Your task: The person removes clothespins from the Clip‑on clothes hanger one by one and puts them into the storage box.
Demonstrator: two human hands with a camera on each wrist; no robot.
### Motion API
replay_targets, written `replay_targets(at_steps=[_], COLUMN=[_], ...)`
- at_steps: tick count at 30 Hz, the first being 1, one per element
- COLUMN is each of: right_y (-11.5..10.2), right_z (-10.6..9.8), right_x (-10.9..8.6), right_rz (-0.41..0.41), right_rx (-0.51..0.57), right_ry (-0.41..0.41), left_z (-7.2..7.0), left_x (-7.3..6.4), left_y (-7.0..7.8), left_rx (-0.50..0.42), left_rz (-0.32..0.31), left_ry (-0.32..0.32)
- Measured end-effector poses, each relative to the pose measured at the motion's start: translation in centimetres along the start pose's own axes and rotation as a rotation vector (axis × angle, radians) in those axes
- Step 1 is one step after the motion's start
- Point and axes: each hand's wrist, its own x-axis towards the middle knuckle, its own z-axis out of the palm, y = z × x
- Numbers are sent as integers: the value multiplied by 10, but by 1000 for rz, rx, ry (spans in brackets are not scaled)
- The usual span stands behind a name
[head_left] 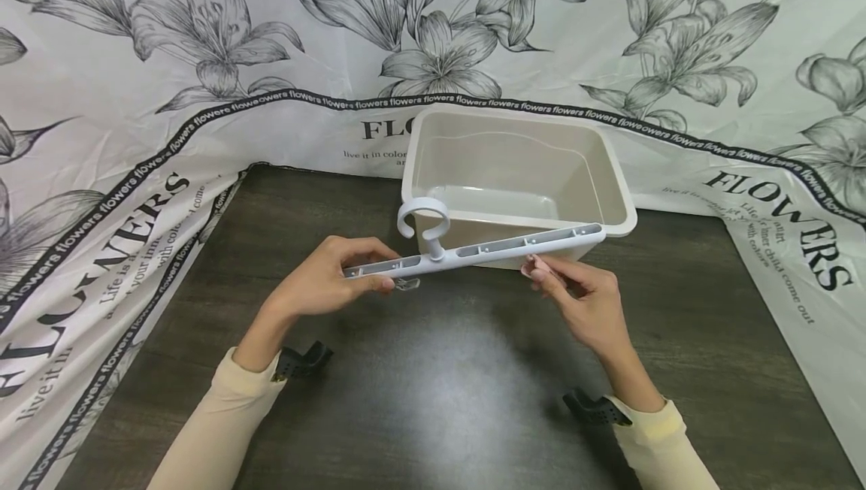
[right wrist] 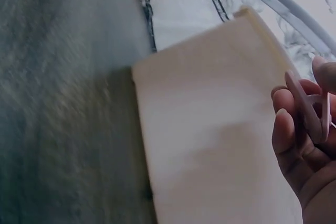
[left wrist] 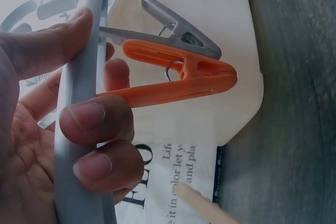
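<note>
My left hand point(head_left: 321, 279) grips the left part of a pale grey hanger point(head_left: 501, 248), its thumb on one side and fingers curled round the other. The hanger is tilted, right end higher, with its round hook point(head_left: 425, 213) upward. Below the bar, in the left wrist view, an orange clothespin point(left wrist: 184, 72) and a grey clothespin point(left wrist: 173, 32) point away from it. A clear piece point(head_left: 407, 284) shows beside the left fingers. My right hand point(head_left: 585, 302) pinches a pink clothespin point(right wrist: 313, 111) just under the hanger's right part; in the right wrist view it stands apart from the bar.
A beige plastic bin point(head_left: 625, 212) stands behind the hanger at the back of the dark wooden table point(head_left: 325, 415). White flower-print cloth point(head_left: 325, 129) covers the back and sides. Black wrist mounts point(head_left: 304, 361) sit on both forearms.
</note>
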Motion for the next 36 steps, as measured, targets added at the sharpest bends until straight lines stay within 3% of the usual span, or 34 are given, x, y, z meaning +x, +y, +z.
replay_targets(at_steps=[10,19,29,36], right_y=[-6,-15,-26,-31], right_z=[-27,-49,-74,-80], right_x=[2,8,30,54], right_rz=[-25,23,121,86], right_rx=[-65,-89,-235,-226], right_ry=[69,162,215,171], left_z=[-17,-23,-21,-18], left_x=[-4,-8,-10,-8], left_y=[-2,-3,-1,-2], left_rx=[11,27,53,65], left_rz=[-7,-20,-11,4], left_ry=[38,28,18,12])
